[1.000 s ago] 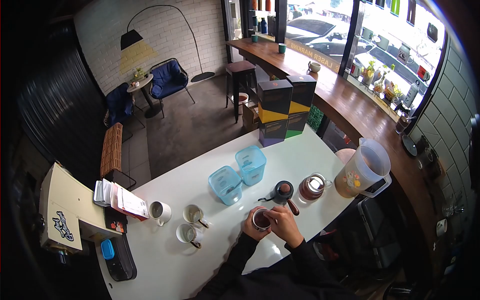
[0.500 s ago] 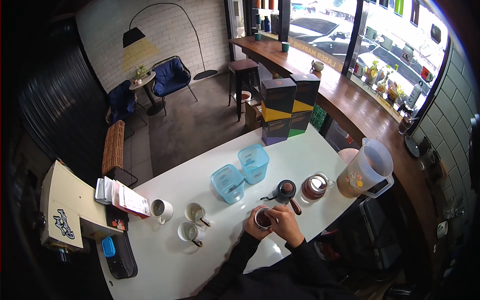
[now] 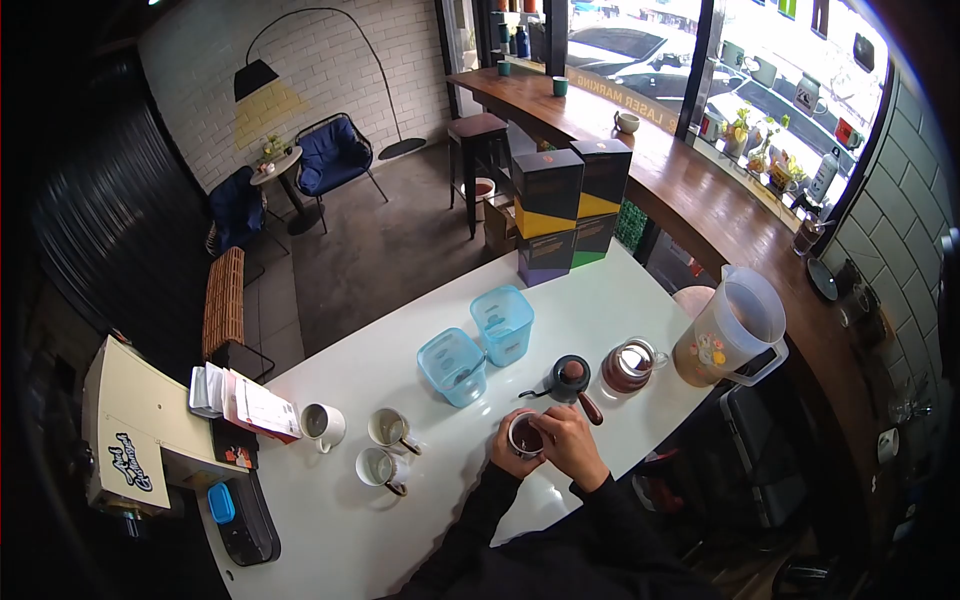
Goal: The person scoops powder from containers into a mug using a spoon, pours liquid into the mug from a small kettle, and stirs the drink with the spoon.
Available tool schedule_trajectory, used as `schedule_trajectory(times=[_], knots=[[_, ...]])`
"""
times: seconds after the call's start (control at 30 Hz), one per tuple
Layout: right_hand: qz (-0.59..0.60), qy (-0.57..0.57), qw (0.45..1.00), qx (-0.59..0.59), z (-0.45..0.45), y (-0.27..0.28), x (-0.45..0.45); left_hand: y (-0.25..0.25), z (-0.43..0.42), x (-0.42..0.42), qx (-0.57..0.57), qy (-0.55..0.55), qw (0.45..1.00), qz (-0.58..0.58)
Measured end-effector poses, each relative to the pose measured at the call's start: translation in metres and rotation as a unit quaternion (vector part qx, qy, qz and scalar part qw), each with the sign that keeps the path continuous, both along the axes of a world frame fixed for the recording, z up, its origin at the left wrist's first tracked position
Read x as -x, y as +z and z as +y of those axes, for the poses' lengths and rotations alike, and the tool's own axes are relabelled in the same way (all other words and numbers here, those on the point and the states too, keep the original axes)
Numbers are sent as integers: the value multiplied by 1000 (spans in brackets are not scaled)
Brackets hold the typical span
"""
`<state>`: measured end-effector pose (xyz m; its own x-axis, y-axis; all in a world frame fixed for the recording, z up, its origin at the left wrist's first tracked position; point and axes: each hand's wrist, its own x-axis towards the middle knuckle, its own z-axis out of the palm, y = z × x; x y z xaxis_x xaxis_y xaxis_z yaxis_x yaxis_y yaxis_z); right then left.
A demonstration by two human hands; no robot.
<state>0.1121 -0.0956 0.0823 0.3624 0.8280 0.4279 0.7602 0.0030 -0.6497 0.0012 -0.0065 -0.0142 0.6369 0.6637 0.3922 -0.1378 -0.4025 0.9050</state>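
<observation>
A small cup (image 3: 525, 437) of dark reddish liquid is upright near the front edge of the white table (image 3: 330, 520). My left hand (image 3: 508, 452) wraps round its left side. Over its right rim, my right hand (image 3: 572, 446) is closed, fingers pinched together at the cup; what they hold, if anything, is too small to make out. Just beyond the hands is a black pot (image 3: 569, 378) with a brown handle. To its right sits a glass server (image 3: 630, 366) of reddish-brown liquid.
Three mugs (image 3: 322, 425) (image 3: 389, 428) (image 3: 377, 467) stand at left. Two blue containers (image 3: 452, 366) (image 3: 502, 325) are mid-table. A large pitcher (image 3: 730, 325) stands right, stacked boxes (image 3: 548, 200) at the back. Papers (image 3: 255, 405) and a cream machine (image 3: 130, 430) are far left.
The camera view has shifted slightly. Both hands stay at the cup, with hardly any visible movement of the fingers.
</observation>
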Motion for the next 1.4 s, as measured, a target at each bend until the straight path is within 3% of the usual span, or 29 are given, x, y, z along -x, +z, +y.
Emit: schedule_trajectory(times=[0.1,0.2,0.37,0.57,0.77,1.0,1.07,1.2,1.27,1.4], knots=[[-43,-28,997,-49,0,1,-5,1,0,0,-2,2,1000,7],[-76,-43,996,12,-8,11,-8,1,-1,-1,11,-1,1000,8],[2,8,999,49,-8,5,-3,-1,0,-2,-11,0,1000,-10],[-41,-45,998,-24,-2,2,-4,-8,2,-2,21,-3,1000,-6],[-38,-12,998,56,-11,12,-7,-9,0,-3,35,-3,999,-3],[-13,-12,1000,-10,-1,-1,-4,-3,0,-1,15,-4,1000,2],[-52,-37,998,-14,-2,1,-6,-3,1,-1,19,-2,1000,3],[-81,-39,996,24,-7,10,-8,-5,1,-2,8,3,1000,5],[-39,2,997,63,-9,10,-7,-6,1,-2,10,2,1000,4],[-28,15,999,36,-3,2,-3,-10,1,-1,13,-9,1000,-19]])
